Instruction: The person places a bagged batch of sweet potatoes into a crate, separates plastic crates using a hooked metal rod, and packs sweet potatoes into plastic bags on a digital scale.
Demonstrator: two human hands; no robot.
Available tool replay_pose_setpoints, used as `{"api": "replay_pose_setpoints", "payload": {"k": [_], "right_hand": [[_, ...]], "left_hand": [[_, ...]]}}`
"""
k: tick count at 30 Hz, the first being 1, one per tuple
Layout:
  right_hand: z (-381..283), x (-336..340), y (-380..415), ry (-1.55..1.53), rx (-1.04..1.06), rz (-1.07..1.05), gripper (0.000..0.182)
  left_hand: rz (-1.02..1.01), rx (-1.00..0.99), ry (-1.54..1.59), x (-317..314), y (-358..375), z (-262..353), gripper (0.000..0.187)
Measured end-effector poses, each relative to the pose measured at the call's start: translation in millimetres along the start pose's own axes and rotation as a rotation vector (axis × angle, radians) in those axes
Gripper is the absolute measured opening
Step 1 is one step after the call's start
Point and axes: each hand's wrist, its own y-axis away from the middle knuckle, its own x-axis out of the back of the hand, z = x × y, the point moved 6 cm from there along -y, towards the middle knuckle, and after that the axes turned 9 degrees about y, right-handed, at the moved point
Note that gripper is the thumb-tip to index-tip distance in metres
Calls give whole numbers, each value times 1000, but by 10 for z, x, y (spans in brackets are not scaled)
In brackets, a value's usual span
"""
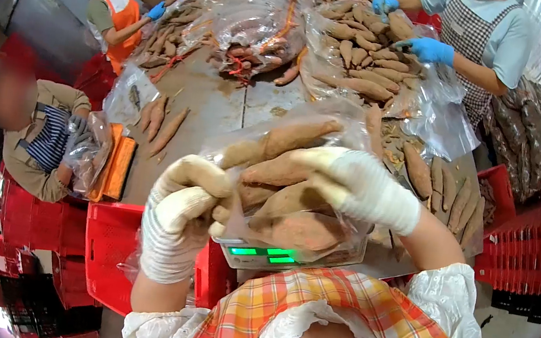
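Steel table (224, 103), heaped with loose sweet potatoes (361, 56) and plastic sheeting; red crates (108, 250) stacked alongside. Clear bag of sweet potatoes (287, 199) (tan-pink, dusty) sits on scale (261, 255), at table's near edge. Left hand (184, 208) closed, pinching bag's edge; right hand (346, 180) curled over bag's top, gripping it.

Light: bright, even daylight — windows glow lower left
Glare: sheen on plastic bags (265, 18)
Edges: fisheye bend, black vignette — faces blurred

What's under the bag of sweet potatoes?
A scale with a green lit display sits under the bag of sweet potatoes. Its platform is covered by the bag.
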Motion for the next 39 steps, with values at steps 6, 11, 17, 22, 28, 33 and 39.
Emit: {"api": "replay_pose_setpoints", "payload": {"k": [6,11,17,22,28,33,39], "right_hand": [[411,-600,-705,424,163,-249,30],[965,-675,-767,574,-82,-522,40],[1059,-682,-865,682,-105,-556,47],[1136,-614,-746,755,-253,-623,60],[1086,-417,-647,536,-326,-575,59],[1324,-465,-501,380,-340,-554,56],[1378,-336,-491,31,-111,-149,47]], "left_hand": [[-103,116,25,-110,177,-114,35],[-84,102,123,127,233,-189,42],[-29,109,143,341,233,-276,49],[53,35,18,212,275,-195,51],[-34,-55,60,241,224,-218,48],[-40,-260,0,72,201,12,47],[-243,-314,-66,45,160,228,56]]}}
